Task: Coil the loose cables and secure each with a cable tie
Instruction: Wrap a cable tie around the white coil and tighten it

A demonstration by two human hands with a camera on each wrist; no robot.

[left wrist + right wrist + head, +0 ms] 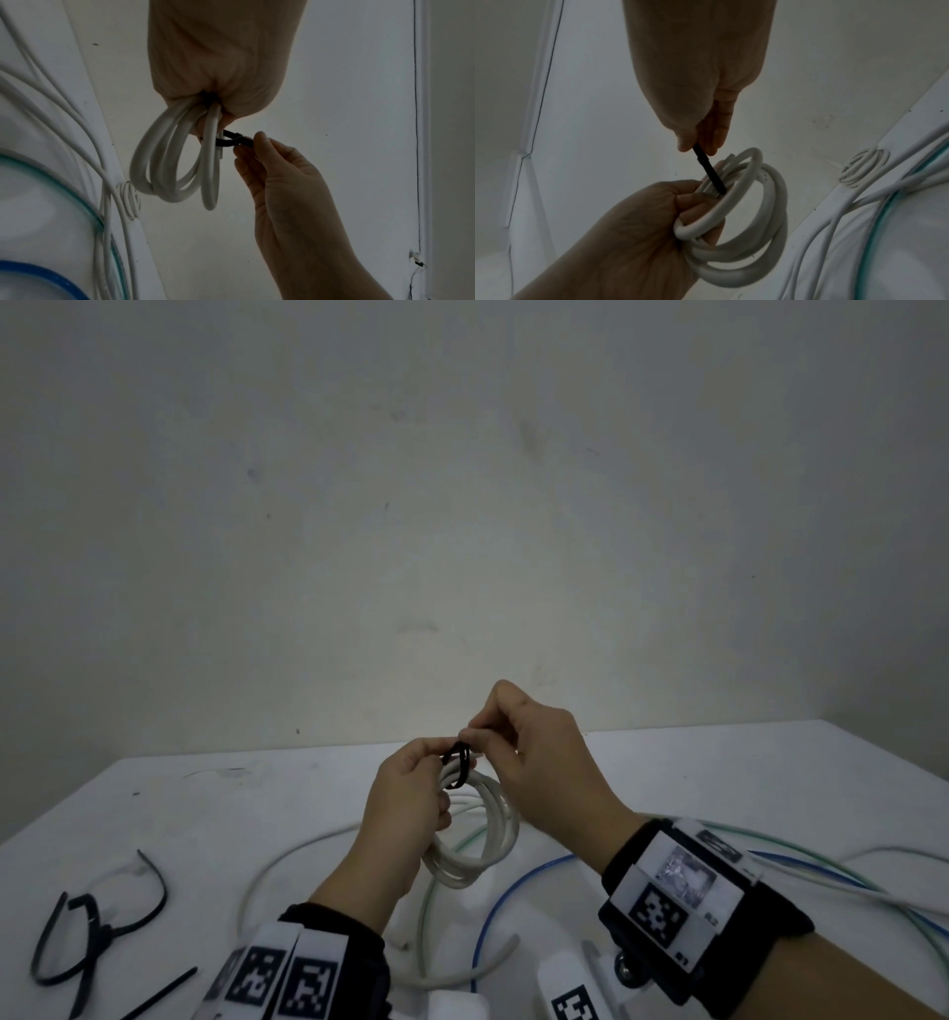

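Head: left hand [405,806] grips white coil [480,834] above table [719,778], mid-width, wall edge behind. Spare ties [97,932] near left edge.
Left wrist: right hand [277,174] pinches black tie [231,140] looped round coil.
Right wrist: loose cables [859,213] crowd table right.

Looks like a plain workroom/lab setup, not a home. Bare grey-white wall [462,505] w/ scuffs, no decor. White bench [179,814] pushed against it, carrying loose cables [801,868] in white, green, blue, plus spare black ties [97,932]. Wrist bands [683,901] w/ printed square markers suggest a recording rig. Dim light.
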